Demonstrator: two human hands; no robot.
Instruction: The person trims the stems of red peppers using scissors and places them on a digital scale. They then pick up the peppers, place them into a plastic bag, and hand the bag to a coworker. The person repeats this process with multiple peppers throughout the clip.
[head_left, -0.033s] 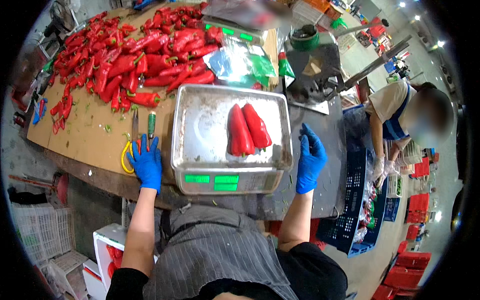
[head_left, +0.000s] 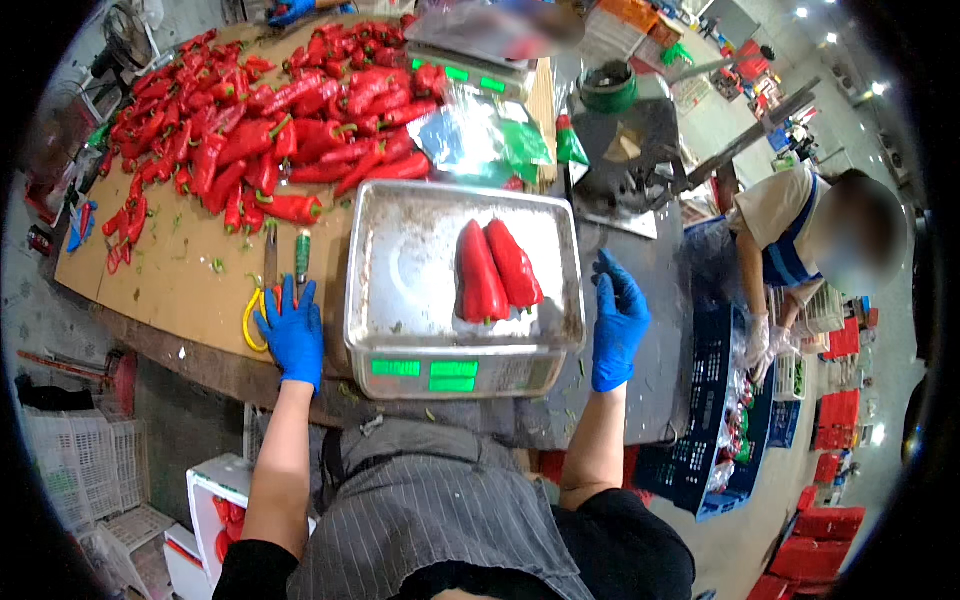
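Two red peppers (head_left: pixel 483 271) lie side by side on the metal tray of a weighing scale (head_left: pixel 400 215), whose green display faces me. My left hand (head_left: pixel 293 340), in a blue glove, lies flat on the table left of the scale with its fingers spread. Beside it are scissors (head_left: pixel 251 320) with a yellow handle loop, partly hidden by the hand, and a green-handled tool (head_left: pixel 302 257). My right hand (head_left: pixel 620 325), also blue-gloved, is at the scale's right side, fingers loosely bent and apart, nothing in it. Neither hand touches the peppers.
A large heap of red peppers (head_left: pixel 240 140) covers the far left of the table. Clear and green plastic bags (head_left: pixel 490 135) lie behind the scale, near a second scale (head_left: pixel 470 65). To the right, a co-worker's gloved hands (head_left: pixel 765 345) are over a blue crate (head_left: pixel 690 410).
The whole view has shifted slightly, so the scale and peppers sit a little lower in the picture. My hands keep their places and poses.
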